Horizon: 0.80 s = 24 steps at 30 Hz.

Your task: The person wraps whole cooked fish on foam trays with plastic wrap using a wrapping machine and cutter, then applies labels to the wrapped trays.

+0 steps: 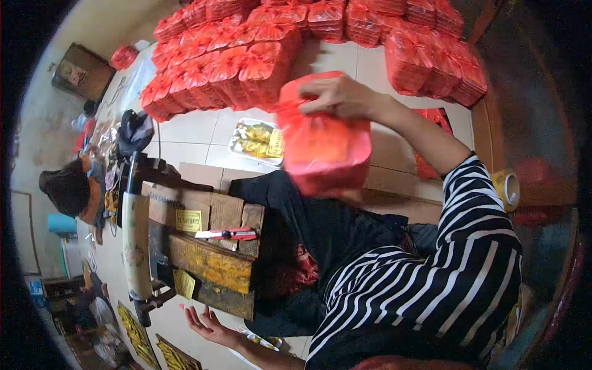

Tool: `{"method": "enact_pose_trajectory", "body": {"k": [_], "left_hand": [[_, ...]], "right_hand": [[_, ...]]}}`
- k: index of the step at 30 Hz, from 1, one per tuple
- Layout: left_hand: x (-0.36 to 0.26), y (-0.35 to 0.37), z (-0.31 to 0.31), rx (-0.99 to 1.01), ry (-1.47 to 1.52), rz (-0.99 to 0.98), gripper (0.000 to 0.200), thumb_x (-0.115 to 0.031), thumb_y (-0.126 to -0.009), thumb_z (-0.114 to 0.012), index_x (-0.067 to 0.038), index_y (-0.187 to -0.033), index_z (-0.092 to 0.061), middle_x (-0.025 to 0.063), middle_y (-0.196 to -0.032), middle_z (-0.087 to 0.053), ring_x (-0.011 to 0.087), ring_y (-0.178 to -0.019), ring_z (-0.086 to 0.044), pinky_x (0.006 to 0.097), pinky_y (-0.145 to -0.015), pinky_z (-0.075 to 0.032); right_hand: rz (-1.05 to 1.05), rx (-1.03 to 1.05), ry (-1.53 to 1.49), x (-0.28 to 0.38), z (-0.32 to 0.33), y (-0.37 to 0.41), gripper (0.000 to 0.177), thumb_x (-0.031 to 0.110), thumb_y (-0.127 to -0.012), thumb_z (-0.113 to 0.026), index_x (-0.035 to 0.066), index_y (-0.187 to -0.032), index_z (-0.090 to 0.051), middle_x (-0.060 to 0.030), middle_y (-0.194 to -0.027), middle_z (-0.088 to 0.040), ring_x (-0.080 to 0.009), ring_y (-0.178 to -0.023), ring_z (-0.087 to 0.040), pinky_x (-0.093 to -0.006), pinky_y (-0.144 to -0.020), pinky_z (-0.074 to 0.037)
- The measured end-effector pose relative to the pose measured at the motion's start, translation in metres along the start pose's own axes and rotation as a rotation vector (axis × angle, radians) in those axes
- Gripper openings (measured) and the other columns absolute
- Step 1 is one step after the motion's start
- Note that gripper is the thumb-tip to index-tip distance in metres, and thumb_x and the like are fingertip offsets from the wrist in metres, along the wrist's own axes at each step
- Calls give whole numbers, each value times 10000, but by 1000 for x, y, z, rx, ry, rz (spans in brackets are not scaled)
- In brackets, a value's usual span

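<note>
At the upper middle, my right hand (333,97) is closed on the top of a red plastic bag (327,151), which wraps a stack of trays and is lifted over the floor. A yellow label shows faintly through the plastic. Low in the view, my left hand (208,324) is empty, its fingers spread beside the wooden stand (216,265). On that stand lie a red cutter knife (228,234) and a small yellow label (189,220). A white tray (256,140) of yellow-green food packs with a yellow label rests on the floor, left of the red bag.
Rows of red bagged stacks (216,74) fill the far floor, with more stacks (428,65) at the upper right. A wrap roll (137,246) lies across the stand's left end. A tape roll (507,190) is at the right. Food trays (139,333) lie at the lower left.
</note>
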State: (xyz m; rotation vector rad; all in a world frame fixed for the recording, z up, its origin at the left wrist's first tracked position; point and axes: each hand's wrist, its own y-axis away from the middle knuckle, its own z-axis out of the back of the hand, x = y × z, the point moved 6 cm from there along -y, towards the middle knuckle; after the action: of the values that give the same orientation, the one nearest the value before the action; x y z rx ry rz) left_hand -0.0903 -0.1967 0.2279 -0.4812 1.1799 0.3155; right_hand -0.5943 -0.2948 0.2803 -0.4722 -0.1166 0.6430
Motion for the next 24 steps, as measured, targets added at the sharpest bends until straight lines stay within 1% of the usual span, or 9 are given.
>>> {"method": "enact_pose_trajectory", "body": {"k": [3,5,7,10,13,16,18,19,24], "left_hand": [[9,4,-13,13,-48,6,389,-196,-899,-433,-60,-1259,-370,111,-1266,-411,226,-998,-494,354,-854,-393],[2,4,-28,52,-95,-54,368,-151,-894,-443,-33,-1237,-381,112,-1241,-425,211,-973,-497,312,-844,-397],[-6,3,-48,88,-106,-86,361,-129,-889,-451,-20,-1227,-387,107,-1221,-433,199,-945,-499,289,-835,-396],[-13,0,-75,169,-117,-107,357,-120,-888,-466,-8,-1218,-389,94,-1093,-492,155,-859,-488,267,-796,-398],[-21,2,-106,199,-111,-86,362,-140,-894,-474,-16,-1223,-387,103,-1005,-522,144,-835,-490,260,-785,-393],[-20,-2,-128,252,-178,-85,359,-154,-903,-464,-24,-1228,-384,136,-963,-538,160,-841,-505,279,-789,-400],[-26,-5,-145,316,-206,-91,347,-153,-909,-447,-22,-1225,-392,118,-1128,-472,182,-911,-514,306,-835,-407],[-28,-7,-154,347,-220,-95,341,-152,-912,-438,-21,-1224,-396,109,-1210,-439,193,-946,-518,319,-858,-410],[-35,-12,-190,431,-355,-174,337,-97,-911,-433,-23,-1236,-382,96,-1131,-481,152,-883,-519,268,-791,-410]], "right_hand": [[-131,209,123,-70,-49,73,176,77,-734,-456,126,-896,-504,-68,-938,-470,-259,-854,-533,-359,-635,-488],[-201,326,151,-112,-72,118,180,78,-734,-464,123,-904,-504,-71,-946,-462,-258,-856,-527,-358,-671,-486],[-396,506,191,-151,-103,162,177,60,-732,-475,102,-903,-496,-66,-985,-469,-273,-914,-526,-359,-713,-480],[-675,262,98,-184,-96,202,247,45,-746,-486,110,-982,-521,-76,-1120,-464,-292,-994,-513,-347,-773,-467],[-1022,1,32,-162,-118,219,443,219,-762,-546,187,-1196,-460,-74,-1285,-391,-304,-1148,-426,-488,-871,-403],[-1011,118,337,-86,-119,201,688,311,-681,-650,257,-1304,-363,-60,-1391,-282,-338,-1247,-303,-592,-936,-283],[-922,99,449,-92,-142,222,782,340,-624,-692,279,-1320,-341,-35,-1407,-258,-344,-1273,-247,-626,-942,-231],[-908,109,486,-99,-144,225,763,322,-635,-681,288,-1318,-343,-29,-1403,-263,-336,-1270,-253,-625,-942,-235],[-892,126,724,-164,-147,249,634,214,-730,-583,303,-1313,-349,-20,-1380,-291,-332,-1219,-315,-645,-919,-255]]}}
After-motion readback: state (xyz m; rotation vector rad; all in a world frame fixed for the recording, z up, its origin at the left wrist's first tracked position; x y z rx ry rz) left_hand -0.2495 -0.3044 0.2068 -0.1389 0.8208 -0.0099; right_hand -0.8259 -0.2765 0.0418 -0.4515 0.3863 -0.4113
